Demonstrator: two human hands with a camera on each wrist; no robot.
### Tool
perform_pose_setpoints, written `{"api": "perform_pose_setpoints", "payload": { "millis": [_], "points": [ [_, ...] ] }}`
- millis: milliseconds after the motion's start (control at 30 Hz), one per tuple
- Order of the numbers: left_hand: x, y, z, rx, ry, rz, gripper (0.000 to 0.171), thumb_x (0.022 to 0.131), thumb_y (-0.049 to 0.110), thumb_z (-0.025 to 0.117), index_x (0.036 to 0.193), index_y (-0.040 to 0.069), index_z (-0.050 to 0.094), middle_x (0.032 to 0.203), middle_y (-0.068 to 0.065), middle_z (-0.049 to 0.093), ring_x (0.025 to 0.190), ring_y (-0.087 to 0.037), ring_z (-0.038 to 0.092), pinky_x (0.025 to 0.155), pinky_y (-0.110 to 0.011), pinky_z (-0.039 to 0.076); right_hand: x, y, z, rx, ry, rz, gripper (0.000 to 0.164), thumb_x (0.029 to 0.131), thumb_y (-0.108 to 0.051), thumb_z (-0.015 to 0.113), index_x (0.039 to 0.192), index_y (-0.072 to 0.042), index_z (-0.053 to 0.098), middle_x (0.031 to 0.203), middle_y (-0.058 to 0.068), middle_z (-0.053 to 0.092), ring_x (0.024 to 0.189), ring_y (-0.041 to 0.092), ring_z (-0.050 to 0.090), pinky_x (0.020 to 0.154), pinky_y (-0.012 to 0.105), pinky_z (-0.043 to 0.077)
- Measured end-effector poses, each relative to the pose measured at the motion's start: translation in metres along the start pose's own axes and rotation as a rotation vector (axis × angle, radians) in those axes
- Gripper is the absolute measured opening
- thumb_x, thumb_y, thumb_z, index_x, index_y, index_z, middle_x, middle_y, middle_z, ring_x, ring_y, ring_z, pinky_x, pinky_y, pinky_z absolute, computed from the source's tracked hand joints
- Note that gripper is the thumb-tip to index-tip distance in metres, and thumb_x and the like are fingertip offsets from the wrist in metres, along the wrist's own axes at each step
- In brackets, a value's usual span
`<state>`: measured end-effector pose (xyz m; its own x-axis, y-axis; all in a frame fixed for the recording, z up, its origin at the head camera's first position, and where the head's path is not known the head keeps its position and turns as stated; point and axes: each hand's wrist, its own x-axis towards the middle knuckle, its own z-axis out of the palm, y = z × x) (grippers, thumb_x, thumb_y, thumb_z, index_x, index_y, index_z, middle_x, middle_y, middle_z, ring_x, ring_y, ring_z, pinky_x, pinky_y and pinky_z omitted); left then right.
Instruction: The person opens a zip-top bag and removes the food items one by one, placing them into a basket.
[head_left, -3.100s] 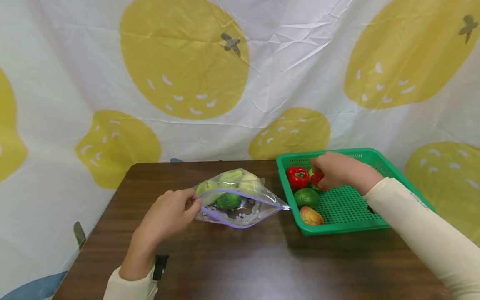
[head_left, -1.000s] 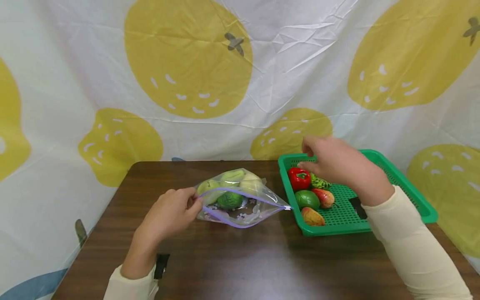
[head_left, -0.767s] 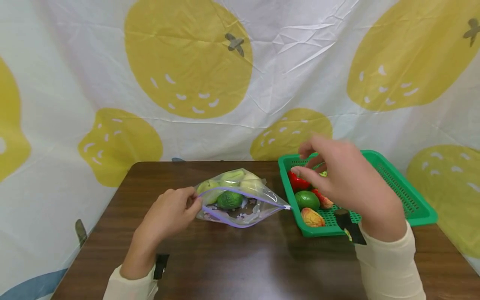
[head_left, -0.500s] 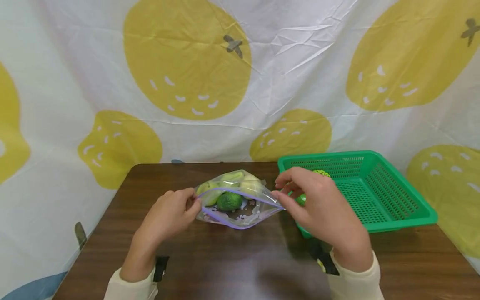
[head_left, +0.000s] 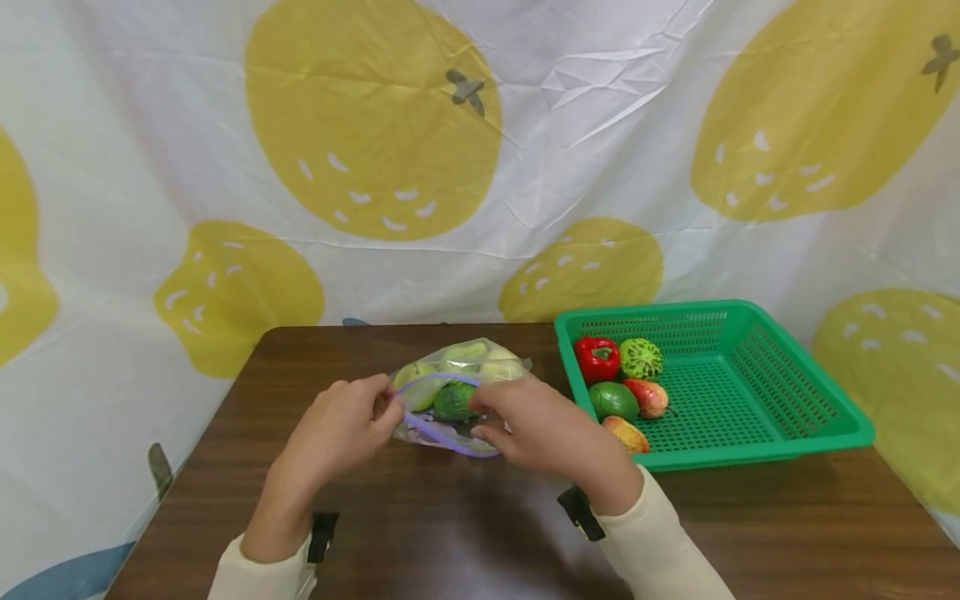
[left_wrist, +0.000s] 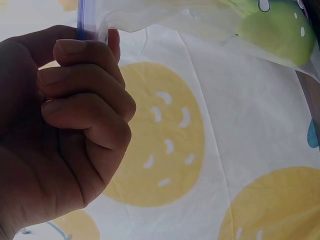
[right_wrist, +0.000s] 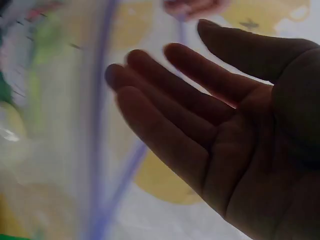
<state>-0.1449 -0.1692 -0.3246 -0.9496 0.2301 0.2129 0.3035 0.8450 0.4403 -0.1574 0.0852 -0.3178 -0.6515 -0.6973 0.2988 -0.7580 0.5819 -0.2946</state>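
My left hand (head_left: 337,433) pinches the left end of a clear zip bag (head_left: 442,439) with a purple zip edge; in the left wrist view that edge runs up from between thumb and forefinger. Through the plastic I see several pale green pieces (head_left: 463,354) and a dark green bumpy vegetable (head_left: 453,403). My right hand (head_left: 551,429) is at the bag's mouth, its fingertips close to the dark green vegetable. The right wrist view has its fingers (right_wrist: 165,132) extended and nothing held, with the blurred purple edge beside them. Part of the bag is hidden behind this hand.
A green basket (head_left: 795,454) stands to the right on the brown table (head_left: 420,533). Inside lie a red bell pepper (head_left: 597,358), a patterned green ball-like piece (head_left: 642,358), a smooth green fruit (head_left: 613,401), a red-yellow fruit (head_left: 647,397) and a yellow-orange one (head_left: 626,434). A lemon-print cloth hangs behind.
My right hand has let go of the red-yellow fruit in the basket and moved left to the bag's mouth. The left hand has stayed on the bag's edge.
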Motion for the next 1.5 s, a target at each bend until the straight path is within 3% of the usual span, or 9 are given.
{"api": "perform_pose_setpoints", "payload": {
  "millis": [133,333,600,767,967,1200,1367,1500],
  "points": [
    [0.001,0.0,0.001,-0.009,-0.017,-0.008,0.014,0.095,0.02,0.056,0.086,0.011,0.062,0.062,0.003,0.05,0.054,-0.012,0.045,0.052,-0.03,0.036,0.011,0.007,0.022,-0.039,-0.078,0.017,0.014,0.094,-0.015,0.068,0.108,-0.011,0.068,0.099,-0.002,0.072,0.087,0.015,0.065,0.082,0.033,0.055],
    [0.001,0.0,0.003,-0.016,-0.028,-0.006,0.014,0.095,0.02,0.055,0.085,0.011,0.061,0.061,0.003,0.049,0.052,-0.011,0.043,0.05,-0.029,0.035,0.025,0.013,0.05,-0.114,-0.075,0.088,0.033,0.091,-0.013,0.072,0.121,-0.01,0.061,0.112,0.005,0.066,0.106,0.022,0.064,0.092,0.039,0.053],
    [0.003,0.001,0.008,0.006,-0.06,0.003,0.015,0.095,0.02,0.055,0.084,0.011,0.061,0.061,0.004,0.047,0.052,-0.01,0.042,0.05,-0.029,0.035,0.038,0.03,0.076,-0.135,-0.036,0.117,0.057,0.076,-0.009,0.081,0.128,-0.01,0.055,0.105,0.008,0.07,0.097,0.023,0.066,0.087,0.041,0.054],
    [0.004,0.003,0.01,0.02,-0.064,0.024,0.015,0.095,0.02,0.054,0.084,0.013,0.062,0.059,0.005,0.046,0.051,-0.01,0.042,0.05,-0.029,0.034,0.044,0.041,0.087,-0.131,0.0,0.076,0.057,0.075,-0.013,0.083,0.126,-0.015,0.057,0.102,0.005,0.07,0.087,0.018,0.062,0.083,0.037,0.053],
    [0.005,0.004,0.01,0.041,-0.074,0.034,0.015,0.095,0.021,0.055,0.085,0.013,0.063,0.06,0.006,0.05,0.053,-0.011,0.045,0.052,-0.03,0.037,0.049,0.046,0.097,-0.179,0.043,0.001,0.044,0.086,-0.024,0.076,0.126,-0.021,0.057,0.114,-0.001,0.063,0.108,0.018,0.056,0.094,0.032,0.049],
    [0.004,0.004,0.012,0.051,-0.072,0.027,0.015,0.094,0.021,0.056,0.088,0.012,0.066,0.064,0.006,0.055,0.056,-0.012,0.05,0.056,-0.03,0.041,0.05,0.048,0.103,-0.194,-0.061,0.106,0.052,0.08,-0.015,0.078,0.127,-0.016,0.057,0.12,0.007,0.062,0.105,0.021,0.059,0.095,0.035,0.05],
    [0.004,0.004,0.012,0.051,-0.058,0.033,0.014,0.094,0.021,0.056,0.086,0.014,0.066,0.063,0.007,0.054,0.056,-0.012,0.05,0.056,-0.031,0.041,0.05,0.047,0.105,-0.208,-0.133,0.169,0.047,0.084,-0.017,0.076,0.127,-0.012,0.058,0.128,0.011,0.053,0.109,0.024,0.059,0.097,0.037,0.049],
    [0.004,0.004,0.011,0.051,-0.044,0.038,0.014,0.094,0.02,0.057,0.085,0.014,0.065,0.061,0.006,0.053,0.056,-0.013,0.049,0.054,-0.031,0.04,0.051,0.045,0.105,-0.196,-0.167,0.209,0.047,0.086,-0.018,0.075,0.129,-0.013,0.056,0.126,0.011,0.056,0.107,0.023,0.061,0.097,0.038,0.05]
  ]
}}
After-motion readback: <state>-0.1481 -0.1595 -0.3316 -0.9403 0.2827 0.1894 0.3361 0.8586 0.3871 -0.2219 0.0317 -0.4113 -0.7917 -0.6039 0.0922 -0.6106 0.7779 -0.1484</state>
